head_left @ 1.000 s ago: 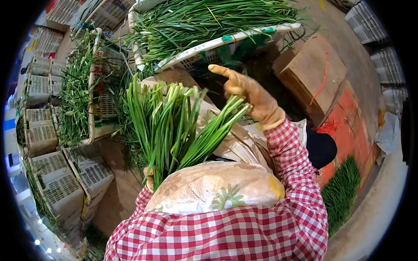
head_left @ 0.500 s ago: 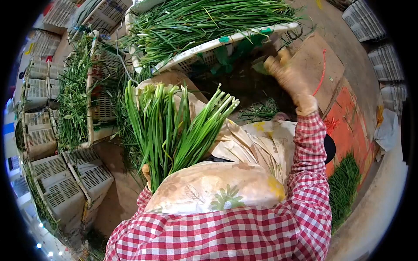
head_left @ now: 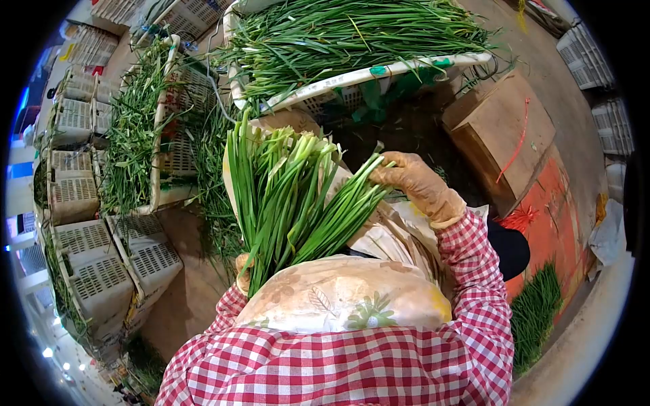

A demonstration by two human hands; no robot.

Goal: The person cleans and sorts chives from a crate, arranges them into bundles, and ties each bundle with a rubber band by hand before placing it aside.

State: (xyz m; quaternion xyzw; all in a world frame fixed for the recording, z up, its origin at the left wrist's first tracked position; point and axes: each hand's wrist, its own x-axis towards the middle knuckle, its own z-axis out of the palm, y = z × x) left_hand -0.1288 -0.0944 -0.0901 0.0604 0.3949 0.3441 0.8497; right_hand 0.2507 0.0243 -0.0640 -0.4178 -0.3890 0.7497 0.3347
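Note:
A thick bunch of garlic chives (head_left: 281, 196) rests against my stained apron (head_left: 338, 287), pale cut ends pointing up and away from me. At its lower left, my gloved left hand (head_left: 244, 272) is closed round the leaves, mostly hidden behind them. My gloved right hand (head_left: 421, 188) pinches the pale ends of a slimmer portion that fans out to the right of the main bunch. Straight ahead, a white crate (head_left: 379, 73) is heaped with more chives (head_left: 359, 37) lying sideways.
To the left, a crate (head_left: 157, 135) holds loose green trimmings, with stacked white crates (head_left: 101, 274) around it. A cardboard box (head_left: 508, 128) with a red string (head_left: 516, 142) stands at right, beside an orange-red mat (head_left: 552, 196). Another chive pile (head_left: 538, 314) lies near it.
My right hand has come down and left from beside the crate and now grips the ends of the right-hand chives. My left hand still holds the bunch. The view has shifted slightly.

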